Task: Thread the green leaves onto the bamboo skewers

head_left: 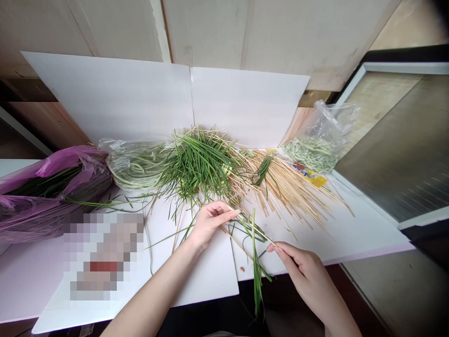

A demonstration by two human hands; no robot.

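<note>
Limp green leaf blades (257,267) droop across a thin bamboo skewer (250,225) over the near edge of the white board (206,276), your left hand (210,222) and right hand (298,274) each pinching one skewer end. The blades should feel light and soft, so hold the stiffer skewer, not them

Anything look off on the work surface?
Minor things only. A small brown speck sits alone on the white board near its front edge; it's too small to identify. The wooden skewers lie splayed and unbundled, and stray green blades trail across the board.
</note>
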